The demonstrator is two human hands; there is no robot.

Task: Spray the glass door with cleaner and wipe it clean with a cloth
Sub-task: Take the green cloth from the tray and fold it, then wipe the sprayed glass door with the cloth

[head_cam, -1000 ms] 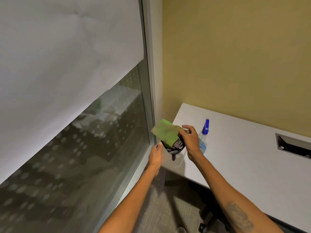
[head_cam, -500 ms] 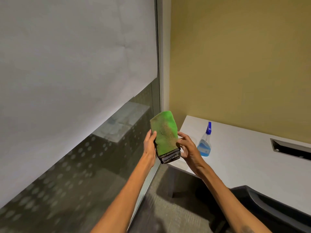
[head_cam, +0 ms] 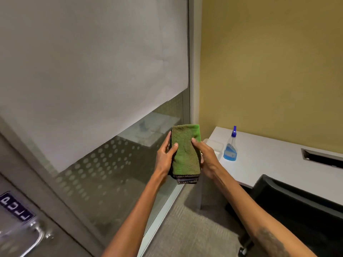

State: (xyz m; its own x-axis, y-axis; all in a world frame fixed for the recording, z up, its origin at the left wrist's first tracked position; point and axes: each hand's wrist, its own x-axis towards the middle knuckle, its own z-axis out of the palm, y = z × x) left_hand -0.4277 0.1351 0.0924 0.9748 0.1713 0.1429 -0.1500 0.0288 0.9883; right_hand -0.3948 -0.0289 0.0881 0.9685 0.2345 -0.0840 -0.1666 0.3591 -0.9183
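Note:
A folded green cloth [head_cam: 185, 151] with a dark striped edge at its bottom is held upright between both hands in front of the glass. My left hand [head_cam: 165, 158] grips its left side with the thumb on the front. My right hand [head_cam: 206, 158] grips its right side the same way. The glass door [head_cam: 115, 167] fills the left, its upper part frosted white and its lower part clear with a dot pattern. A spray bottle [head_cam: 230, 147] of blue cleaner with a blue nozzle stands on the white desk, right of my hands.
The white desk [head_cam: 274, 164] runs along the yellow wall, with a cable slot [head_cam: 321, 157] at its right. A black chair [head_cam: 300, 206] sits under the desk's near edge. A metal door handle [head_cam: 35, 238] and a blue sign [head_cam: 14, 205] are at lower left. The floor is grey carpet.
The cloth went from tilted over the desk corner to upright and higher. My left hand took hold of it, so both hands grip it now. The view shifted left.

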